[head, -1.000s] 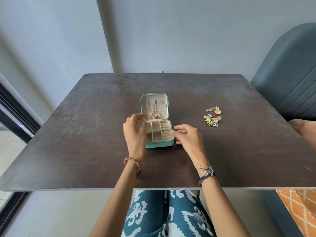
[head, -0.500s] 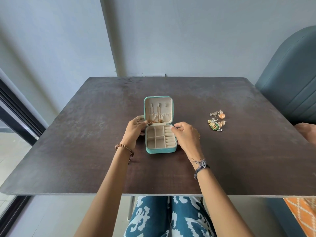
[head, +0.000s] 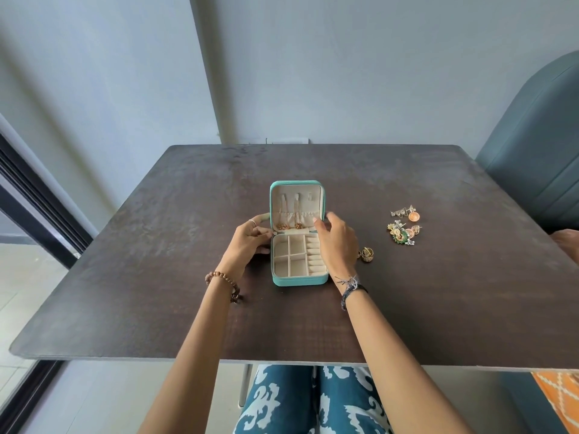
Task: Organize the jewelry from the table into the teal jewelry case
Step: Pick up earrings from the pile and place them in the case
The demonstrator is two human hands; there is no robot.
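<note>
The teal jewelry case (head: 299,280) lies open at the middle of the dark table (head: 156,245), its lid upright. Two gold necklaces (head: 289,225) hang inside the lid. The beige compartments of the base look empty. My left hand (head: 250,242) grips the case's left side at the hinge, one finger behind the lid. My right hand (head: 338,242) pinches the lid's right edge, thumb in front. A gold ring (head: 367,254) lies on the table just right of that hand. A cluster of colourful earrings (head: 403,225) lies further right.
A teal upholstered chair (head: 539,151) stands at the table's right side. Another person's hand (head: 567,244) shows at the right edge. A dark window frame (head: 37,214) runs along the left. The table's near edge is close to my lap.
My right hand has moved up from the base's right side to the lid's right edge, uncovering the gold ring on the table. My left hand stays at the hinge.
</note>
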